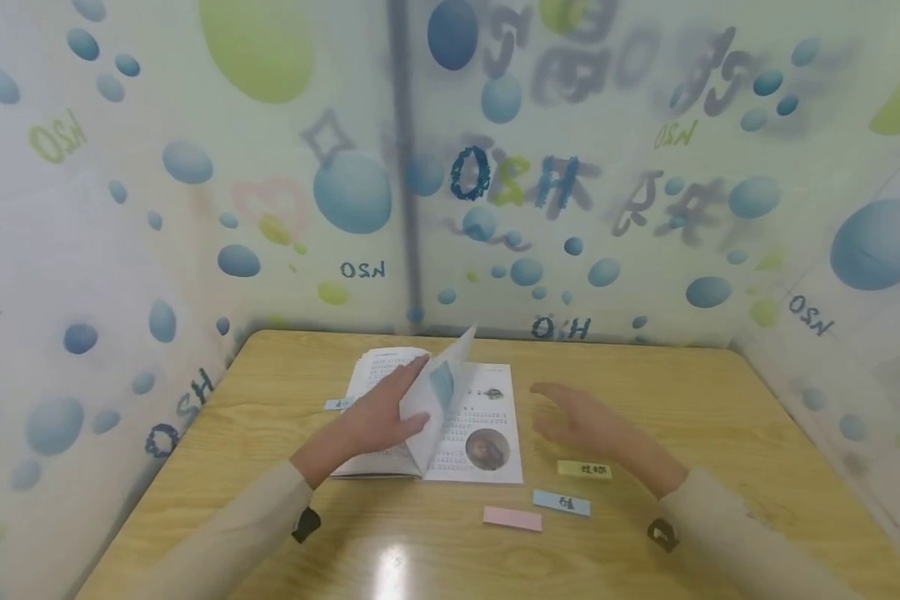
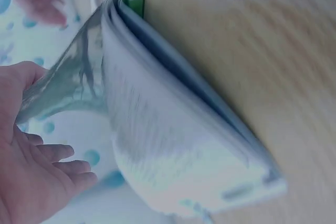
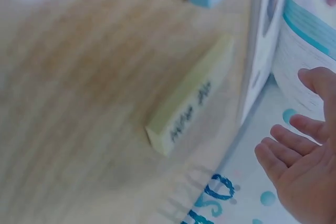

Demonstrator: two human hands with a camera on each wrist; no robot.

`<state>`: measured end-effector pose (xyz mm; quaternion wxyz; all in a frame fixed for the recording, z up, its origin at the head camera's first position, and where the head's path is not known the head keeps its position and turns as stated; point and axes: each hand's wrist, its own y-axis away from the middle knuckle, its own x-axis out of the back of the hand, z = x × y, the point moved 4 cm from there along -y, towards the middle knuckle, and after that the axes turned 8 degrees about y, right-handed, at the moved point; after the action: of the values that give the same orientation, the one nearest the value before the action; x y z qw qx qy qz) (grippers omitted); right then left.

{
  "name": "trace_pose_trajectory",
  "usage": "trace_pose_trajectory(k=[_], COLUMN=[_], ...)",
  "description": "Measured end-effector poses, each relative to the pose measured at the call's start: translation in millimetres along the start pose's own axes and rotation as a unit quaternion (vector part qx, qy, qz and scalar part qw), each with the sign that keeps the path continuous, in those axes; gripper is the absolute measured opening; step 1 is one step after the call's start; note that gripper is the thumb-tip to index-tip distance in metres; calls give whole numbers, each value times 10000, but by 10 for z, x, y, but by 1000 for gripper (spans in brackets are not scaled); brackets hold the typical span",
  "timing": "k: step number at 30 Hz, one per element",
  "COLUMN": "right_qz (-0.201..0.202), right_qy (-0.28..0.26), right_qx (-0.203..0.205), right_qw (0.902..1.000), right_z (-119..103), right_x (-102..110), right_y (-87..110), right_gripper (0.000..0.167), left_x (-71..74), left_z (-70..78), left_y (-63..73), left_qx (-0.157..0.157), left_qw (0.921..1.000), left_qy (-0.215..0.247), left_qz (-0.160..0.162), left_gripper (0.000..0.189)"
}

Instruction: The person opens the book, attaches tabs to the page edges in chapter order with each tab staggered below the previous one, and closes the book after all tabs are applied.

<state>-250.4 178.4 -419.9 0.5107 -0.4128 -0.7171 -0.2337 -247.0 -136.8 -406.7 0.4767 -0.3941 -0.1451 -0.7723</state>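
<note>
An open book (image 1: pixel 471 462) lies on the wooden table. One of its leaves (image 1: pixel 431 400) stands up from the spine, with a light blue patch showing. My left hand (image 1: pixel 378 417) touches this raised leaf, its fingers extended and the thumb overlapping the paper. In the left wrist view, the leaf curves toward the left hand (image 2: pixel 39 171), between thumb and fingers. My right hand (image 1: pixel 581 421) hovers right of the book, fingers relaxed, holding nothing. Below it is a yellow sticky-note pad (image 1: pixel 585 469) with handwriting, also visible in the right wrist view as a yellow pad (image 3: pixel 191 98).
Near the book's lower right lie a blue sticky-note pad (image 1: pixel 562 502) with writing and a pink pad (image 1: pixel 512 518). A blue tab (image 1: pixel 339 404) sticks out from the book's left edge. Printed curtains (image 1: pixel 495 275) surround the table (image 1: pixel 645 567) at the back and sides.
</note>
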Motion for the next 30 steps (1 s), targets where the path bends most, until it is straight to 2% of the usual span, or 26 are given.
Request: trace_pose_trajectory(k=[3,6,9,13,16,19,24,30], right_qz=[-193,-323,-422,-557,-684,-764,-887,-1091], right_qy=[27,33,0,112,242,329,291,170], right_qx=[36,158,313,456,538,657,854,877], right_qw=[9998,9993,9986,9973,9959,9944,9920,9900], right_z=[-18,-47,-105,-186,-252,-326,-398,-454], right_x=[-83,-139,-185,-280,-349,-395,-454,-496], right_y=[21,21,1,-26,-32,-28,-34,-47], right_gripper=[53,54,54,54,57,61,61,65], left_x=[144,228,258,263,244,202,96,-66], left_z=[-32,-89,-149,-207,-244,-258,-259,-239], left_y=[15,51,102,178,236,281,326,326], left_qx=[-165,-53,142,213,195,28,-257,-245], left_qw=[9993,9989,9984,9959,9929,9901,9885,9904], left_qy=[-305,-428,-541,-876,-1168,-1393,-1472,-1350], left_qz=[112,159,118,78,100,158,226,-156], left_gripper=[83,83,84,84,82,79,70,61])
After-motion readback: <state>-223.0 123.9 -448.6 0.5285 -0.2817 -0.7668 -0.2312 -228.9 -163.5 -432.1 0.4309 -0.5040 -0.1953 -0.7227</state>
